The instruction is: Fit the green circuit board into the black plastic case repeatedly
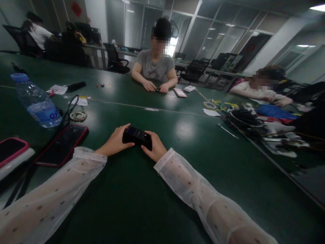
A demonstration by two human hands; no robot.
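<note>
A small black device (137, 135) with a lit screen on its upper face sits between my two hands, over the middle of the dark green table (144, 196). My left hand (117, 139) grips its left end, thumb along the near edge. Around the right end are the fingers and thumb of my right hand (154, 146). Left of my left hand lies a phone with a red edge (63, 145), its screen dark. Sheer dotted sleeves cover both my forearms.
A tilted water bottle (36, 101) and a pink-edged phone (1, 155) are at left. Cables (245, 116) and white items crowd the right, near a metal wrench (227, 131). Across the table a person in grey (155, 68) holds something small; another person (260, 89) leans at right.
</note>
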